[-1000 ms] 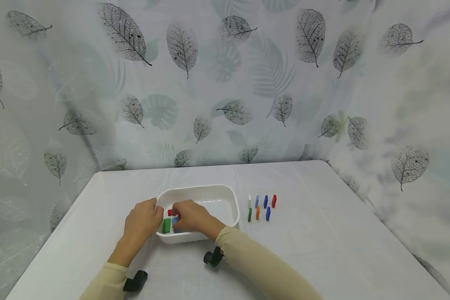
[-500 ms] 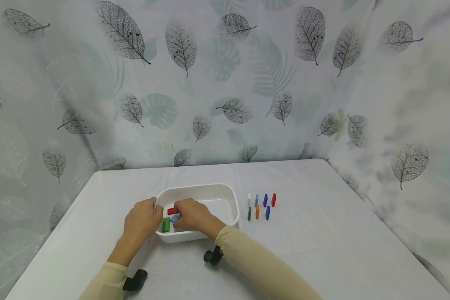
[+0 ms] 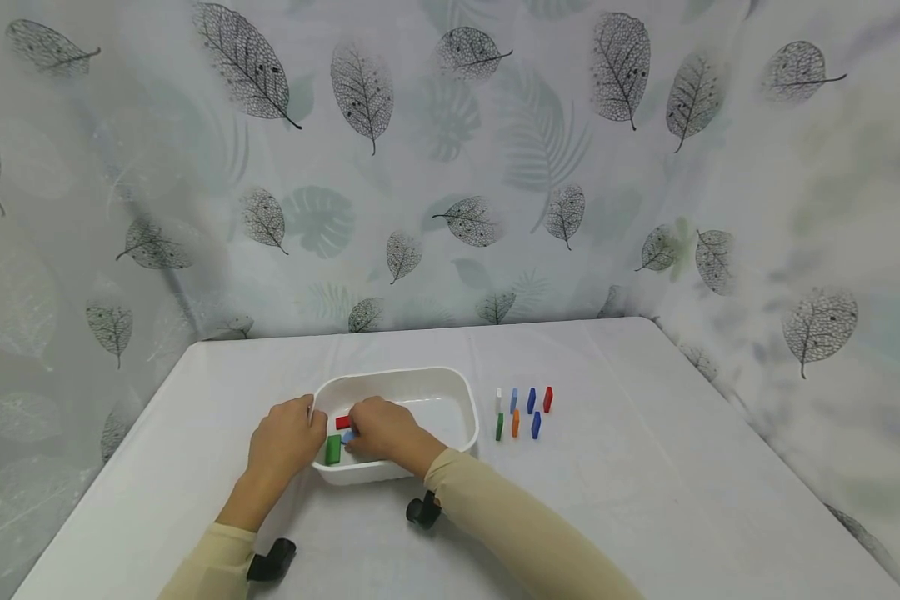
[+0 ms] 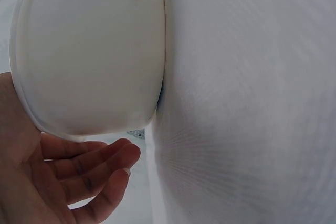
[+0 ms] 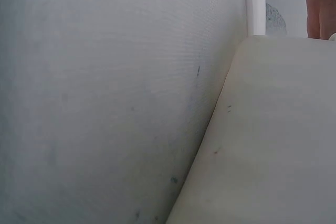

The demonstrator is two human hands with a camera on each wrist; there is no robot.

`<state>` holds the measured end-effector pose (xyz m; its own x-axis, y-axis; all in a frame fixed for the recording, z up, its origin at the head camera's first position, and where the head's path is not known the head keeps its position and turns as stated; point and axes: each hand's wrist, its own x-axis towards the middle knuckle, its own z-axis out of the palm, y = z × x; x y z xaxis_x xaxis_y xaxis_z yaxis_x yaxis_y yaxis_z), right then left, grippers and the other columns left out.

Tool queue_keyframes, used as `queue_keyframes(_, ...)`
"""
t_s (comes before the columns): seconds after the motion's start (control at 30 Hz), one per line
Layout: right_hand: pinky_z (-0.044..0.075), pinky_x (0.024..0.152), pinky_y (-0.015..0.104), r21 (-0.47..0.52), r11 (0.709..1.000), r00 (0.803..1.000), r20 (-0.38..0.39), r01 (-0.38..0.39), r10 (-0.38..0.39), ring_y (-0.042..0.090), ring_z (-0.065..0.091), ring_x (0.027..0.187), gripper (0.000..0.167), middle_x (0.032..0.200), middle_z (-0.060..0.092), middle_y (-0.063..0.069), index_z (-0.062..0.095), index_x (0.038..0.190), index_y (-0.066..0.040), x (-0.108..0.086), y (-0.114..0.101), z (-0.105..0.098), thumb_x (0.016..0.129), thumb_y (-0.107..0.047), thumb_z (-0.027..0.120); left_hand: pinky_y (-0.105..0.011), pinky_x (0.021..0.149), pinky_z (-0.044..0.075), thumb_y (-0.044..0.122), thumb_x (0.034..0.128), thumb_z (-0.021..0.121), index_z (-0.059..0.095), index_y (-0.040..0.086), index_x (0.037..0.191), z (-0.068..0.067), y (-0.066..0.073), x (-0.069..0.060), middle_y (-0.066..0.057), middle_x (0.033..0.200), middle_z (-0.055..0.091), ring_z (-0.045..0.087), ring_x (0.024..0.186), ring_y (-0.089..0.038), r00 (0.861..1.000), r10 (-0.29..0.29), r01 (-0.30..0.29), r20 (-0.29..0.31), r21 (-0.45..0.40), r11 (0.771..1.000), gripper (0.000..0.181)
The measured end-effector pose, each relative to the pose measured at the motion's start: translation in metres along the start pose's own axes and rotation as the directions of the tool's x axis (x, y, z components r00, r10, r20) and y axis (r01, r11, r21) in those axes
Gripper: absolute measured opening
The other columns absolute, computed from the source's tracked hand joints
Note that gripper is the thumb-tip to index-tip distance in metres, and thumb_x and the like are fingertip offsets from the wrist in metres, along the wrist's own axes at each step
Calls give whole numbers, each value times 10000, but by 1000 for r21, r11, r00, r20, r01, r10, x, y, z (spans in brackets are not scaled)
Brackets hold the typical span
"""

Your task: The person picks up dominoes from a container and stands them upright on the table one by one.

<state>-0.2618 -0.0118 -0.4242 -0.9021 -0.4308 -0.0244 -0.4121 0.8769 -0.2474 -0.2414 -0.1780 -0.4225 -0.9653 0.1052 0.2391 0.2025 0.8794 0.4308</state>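
Note:
A white plastic tub stands on the table. My left hand grips its left end; in the left wrist view, the fingers curl beside the outer wall. Reaching inside, my right hand has its fingers curled down at a light blue block and appears to pinch it; the fingertips are mostly hidden. Left of that hand a green block lies on the tub floor. A red block lies behind, partly covered by the right hand.
Right of the tub, several small blocks stand on edge in two rows, among them a white block, an orange block and a red block. A leaf-print curtain hangs behind the white table.
The light blue block has turned and shifted slightly under the right fingers, and less of it shows now. The left hand keeps its place on the tub.

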Motion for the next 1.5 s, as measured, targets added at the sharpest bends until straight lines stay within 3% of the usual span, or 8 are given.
queue_keyframes(0.27, 435, 553, 256, 36, 999, 999, -43, 7, -6, 110, 520, 643, 215, 689, 578, -63, 679, 808, -148, 0, 4, -2, 895, -275, 829, -344, 477, 406, 147, 975, 496, 642, -8, 942, 0, 0, 1, -74, 674, 515, 474, 587, -225, 1000, -2, 2, -1, 4, 1000, 216)
queue_keyframes(0.4, 403, 539, 255, 100, 995, 996, -85, 5, 3, 113, 500, 636, 270, 663, 551, -59, 621, 766, -154, -2, 7, -4, 868, -272, 841, -347, 481, 408, 150, 971, 500, 625, 10, 909, -1, 1, 1, -76, 683, 525, 480, 593, -227, 1000, -7, 7, 7, 1, 1000, 197)
queue_keyframes(0.57, 399, 533, 240, 207, 978, 991, -131, 3, 24, 108, 500, 640, 272, 680, 545, -57, 602, 776, -154, -7, 8, -7, 828, -241, 855, -366, 492, 441, 148, 967, 504, 666, -38, 1014, 0, 0, 0, -134, 785, 630, 511, 616, -237, 1000, -3, 3, 7, 5, 1000, 251)
queue_keyframes(0.73, 411, 522, 224, 248, 969, 985, -171, 12, 32, 90, 506, 639, 257, 709, 553, -74, 616, 816, -148, -8, 10, -9, 813, -241, 855, -386, 503, 451, 152, 966, 508, 668, -45, 1034, 0, 0, 1, -140, 812, 638, 518, 631, -248, 1000, -2, 2, 6, 9, 1000, 263)
queue_keyframes(1.03, 436, 549, 209, 308, 948, 967, -253, 79, 2, 50, 522, 668, 204, 748, 582, -112, 658, 864, -161, -15, 14, -12, 826, -241, 842, -344, 474, 378, 159, 967, 484, 546, 70, 811, -1, -1, 1, -54, 657, 469, 458, 576, -213, 1000, 2, -1, 14, -7, 1000, 190)
queue_keyframes(1.27, 450, 566, 204, 354, 922, 951, -305, 157, -45, 33, 536, 686, 131, 785, 618, -100, 676, 907, -170, -23, 21, -16, 848, -224, 781, -372, 509, 464, 158, 976, 517, 673, -57, 1078, 2, 1, 2, -132, 814, 641, 524, 629, -245, 1000, -6, 6, 5, -1, 1000, 285)
queue_keyframes(1.5, 466, 599, 204, 414, 882, 934, -351, 224, -72, 54, 543, 701, 82, 774, 604, -103, 692, 924, -139, -30, 23, -18, 872, -161, 750, -375, 540, 539, 181, 990, 522, 665, -87, 1197, 2, -2, -1, -227, 967, 703, 568, 640, -251, 999, -31, 31, 10, 0, 1000, 367)
